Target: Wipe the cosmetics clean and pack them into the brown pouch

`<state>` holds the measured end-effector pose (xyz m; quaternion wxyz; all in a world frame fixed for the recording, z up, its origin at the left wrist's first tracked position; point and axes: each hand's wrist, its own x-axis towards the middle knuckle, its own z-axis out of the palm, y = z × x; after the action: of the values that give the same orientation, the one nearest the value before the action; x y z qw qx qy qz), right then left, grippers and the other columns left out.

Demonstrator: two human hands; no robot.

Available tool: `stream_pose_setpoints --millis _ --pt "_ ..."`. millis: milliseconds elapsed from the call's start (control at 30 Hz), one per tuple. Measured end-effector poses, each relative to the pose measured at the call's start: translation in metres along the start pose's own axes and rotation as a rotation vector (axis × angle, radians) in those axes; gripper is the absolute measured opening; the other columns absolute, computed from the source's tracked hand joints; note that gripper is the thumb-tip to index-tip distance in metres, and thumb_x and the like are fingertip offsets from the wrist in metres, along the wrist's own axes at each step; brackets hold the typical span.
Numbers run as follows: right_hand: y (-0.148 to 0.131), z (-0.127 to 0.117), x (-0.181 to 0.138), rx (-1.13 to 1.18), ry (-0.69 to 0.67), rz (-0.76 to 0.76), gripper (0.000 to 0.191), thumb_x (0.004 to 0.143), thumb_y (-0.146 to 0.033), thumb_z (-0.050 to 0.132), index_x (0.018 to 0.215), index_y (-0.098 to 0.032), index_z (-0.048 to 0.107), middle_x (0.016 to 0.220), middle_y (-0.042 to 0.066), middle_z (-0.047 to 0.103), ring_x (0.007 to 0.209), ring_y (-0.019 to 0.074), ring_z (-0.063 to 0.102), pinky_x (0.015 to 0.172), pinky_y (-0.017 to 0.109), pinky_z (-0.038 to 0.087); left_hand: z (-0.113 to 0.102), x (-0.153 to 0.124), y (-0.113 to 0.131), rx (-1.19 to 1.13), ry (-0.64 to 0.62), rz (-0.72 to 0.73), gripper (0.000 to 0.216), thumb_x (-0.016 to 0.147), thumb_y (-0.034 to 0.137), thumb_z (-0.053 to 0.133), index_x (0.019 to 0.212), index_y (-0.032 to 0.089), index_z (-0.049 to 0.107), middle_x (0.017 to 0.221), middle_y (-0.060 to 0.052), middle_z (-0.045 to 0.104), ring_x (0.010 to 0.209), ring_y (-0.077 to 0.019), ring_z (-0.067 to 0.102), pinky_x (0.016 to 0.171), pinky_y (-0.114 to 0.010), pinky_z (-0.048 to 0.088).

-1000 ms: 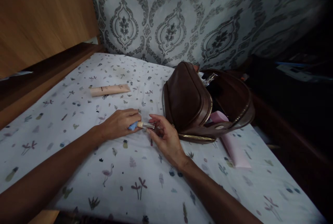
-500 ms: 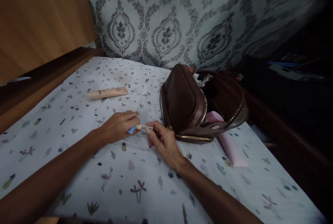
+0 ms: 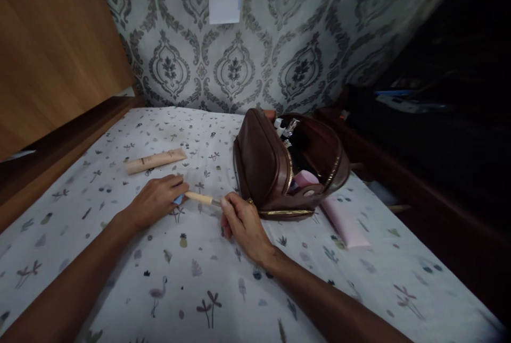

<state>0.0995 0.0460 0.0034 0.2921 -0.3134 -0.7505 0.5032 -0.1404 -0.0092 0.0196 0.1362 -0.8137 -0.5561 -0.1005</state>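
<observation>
Pinching a cream stick (image 3: 199,198) mid-frame by its silvery end (image 3: 216,202) with right hand (image 3: 245,226), gripping a blue piece (image 3: 178,200) at the other end with left hand (image 3: 157,199), brown bag (image 3: 261,165) right of centre

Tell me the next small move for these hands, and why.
Probably ease the left hand outward, in line with the slim pale stick, right hand steady: each seems to hold one end, and the brown bag stands close beside the right hand.

Smooth, plastic-looking cosmetic tube (image 3: 199,198) near frame centre, matt cloth (image 3: 221,279) below; right of it, softly glossy leather-look bag (image 3: 257,159), metal zip (image 3: 285,212) glinting!
</observation>
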Motion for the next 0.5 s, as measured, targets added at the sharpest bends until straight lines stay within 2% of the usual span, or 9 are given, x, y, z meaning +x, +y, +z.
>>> stream_pose_setpoints --millis 133,267,367,500 --pt "0.002 0.001 0.001 0.081 -0.001 0.017 0.035 0.100 -0.047 0.040 0.076 -0.022 0.045 0.052 -0.007 0.050 0.041 0.0084 0.051 0.045 0.019 0.038 -0.004 0.001 -0.002 -0.293 -0.034 -0.138 0.025 0.097 0.036 0.049 0.083 0.020 0.062 0.077 -0.001 0.063 0.066 -0.0151 0.059 0.055 -0.023 0.037" --pt "0.002 -0.001 0.001 0.169 0.033 -0.006 0.028 0.099 -0.044 0.042 0.084 -0.021 0.048 0.060 -0.007 0.052 0.042 0.0073 0.051 0.043 0.017 0.037 -0.013 0.006 0.003 -0.613 -0.094 -0.346 0.036 0.088 0.048 0.059 0.065 0.021 0.056 0.062 0.003 0.055 0.056 -0.0149 0.054 0.052 -0.022 0.038" --pt "0.000 -0.003 0.001 0.196 0.062 -0.044 0.024 0.100 -0.040 0.043 0.088 -0.020 0.049 0.060 -0.007 0.051 0.043 0.0071 0.051 0.042 0.016 0.037 -0.018 0.008 0.008 -0.730 -0.143 -0.462 0.041 0.084 0.052 0.061 0.059 0.021 0.051 0.057 0.004 0.048 0.054 -0.0149 0.049 0.050 -0.023 0.036" --pt "-0.002 -0.005 0.001 0.226 0.048 0.005 0.028 0.101 -0.038 0.043 0.079 -0.021 0.046 0.058 -0.007 0.050 0.039 0.0067 0.048 0.039 0.016 0.035 -0.013 0.007 0.008 -0.774 -0.110 -0.464 0.040 0.079 0.053 0.067 0.060 0.020 0.056 0.058 0.003 0.051 0.055 -0.0151 0.051 0.051 -0.022 0.040"
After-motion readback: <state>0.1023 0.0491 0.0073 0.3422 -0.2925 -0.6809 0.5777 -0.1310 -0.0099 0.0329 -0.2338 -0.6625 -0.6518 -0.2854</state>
